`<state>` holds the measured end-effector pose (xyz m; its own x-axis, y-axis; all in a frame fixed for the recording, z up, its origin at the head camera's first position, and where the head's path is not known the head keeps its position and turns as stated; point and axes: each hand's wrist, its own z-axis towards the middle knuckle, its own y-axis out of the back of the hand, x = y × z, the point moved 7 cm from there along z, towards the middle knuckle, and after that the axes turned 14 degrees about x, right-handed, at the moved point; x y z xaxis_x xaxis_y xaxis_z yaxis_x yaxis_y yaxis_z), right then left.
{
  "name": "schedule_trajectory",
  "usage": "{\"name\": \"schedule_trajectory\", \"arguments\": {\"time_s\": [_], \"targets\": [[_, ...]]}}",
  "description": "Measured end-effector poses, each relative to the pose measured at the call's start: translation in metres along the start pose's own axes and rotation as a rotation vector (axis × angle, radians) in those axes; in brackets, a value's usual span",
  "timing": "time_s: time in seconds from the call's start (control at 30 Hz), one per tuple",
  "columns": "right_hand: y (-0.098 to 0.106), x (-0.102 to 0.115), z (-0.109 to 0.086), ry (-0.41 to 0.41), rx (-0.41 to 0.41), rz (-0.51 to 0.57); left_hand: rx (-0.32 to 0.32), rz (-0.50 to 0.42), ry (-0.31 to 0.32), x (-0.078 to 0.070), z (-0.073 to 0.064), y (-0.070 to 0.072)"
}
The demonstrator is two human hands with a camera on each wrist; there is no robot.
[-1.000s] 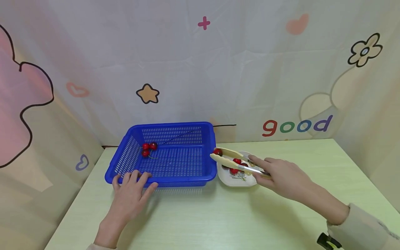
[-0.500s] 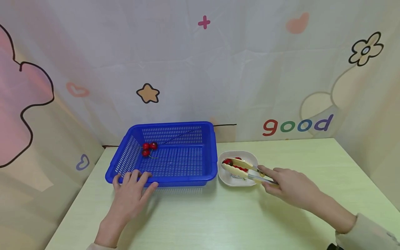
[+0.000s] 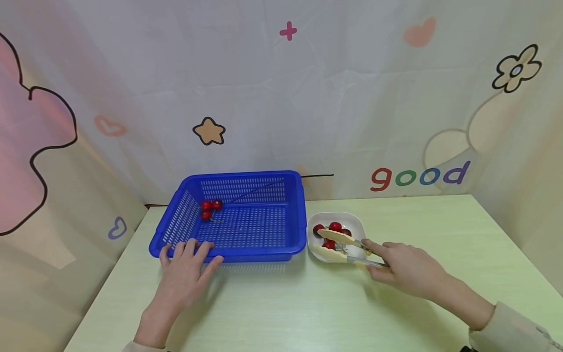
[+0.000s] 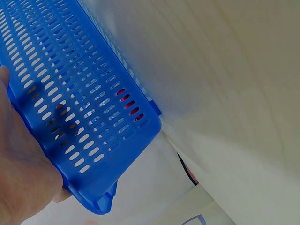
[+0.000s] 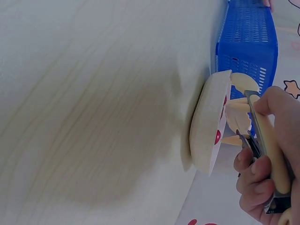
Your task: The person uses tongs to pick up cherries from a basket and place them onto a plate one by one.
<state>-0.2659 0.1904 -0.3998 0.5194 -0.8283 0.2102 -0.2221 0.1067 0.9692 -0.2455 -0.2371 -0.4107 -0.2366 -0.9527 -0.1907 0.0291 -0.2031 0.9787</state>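
Observation:
My left hand (image 3: 182, 274) grips the front rim of a blue plastic basket (image 3: 259, 252), its fingers hooked over the edge. Finger shadows show through the slots in the left wrist view. Three red cherries (image 3: 206, 215) with stems lie inside, toward the back left. With my right hand (image 3: 409, 269) I hold cream-tipped metal tongs (image 3: 336, 237), their arms spread over a small white dish (image 3: 352, 220). Several cherries (image 3: 335, 226) sit in that dish, partly covered by the tongs. A darker cherry (image 3: 317, 230) lies at its left side, beside the far tong tip.
The dish stands right of the basket, close to its side wall, on a pale green table (image 3: 308, 303). Behind them hangs a printed cloth (image 3: 352, 122), which also closes off both sides.
My right hand has drawn the tongs back from the basket's right edge to over the dish. Their arms have spread, and the cherry they carried now lies in the dish. My left hand stays put.

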Motion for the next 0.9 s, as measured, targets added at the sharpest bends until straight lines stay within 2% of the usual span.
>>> {"name": "schedule_trajectory", "arguments": {"time_s": [0.57, 0.9], "targets": [[0.024, -0.003, 0.003, -0.023, -0.112, 0.048, -0.013, 0.008, -0.001, -0.001, -0.001, 0.001], [0.036, -0.005, 0.004, -0.041, -0.157, 0.020, -0.014, 0.011, 0.002, 0.000, 0.000, 0.001]]}}
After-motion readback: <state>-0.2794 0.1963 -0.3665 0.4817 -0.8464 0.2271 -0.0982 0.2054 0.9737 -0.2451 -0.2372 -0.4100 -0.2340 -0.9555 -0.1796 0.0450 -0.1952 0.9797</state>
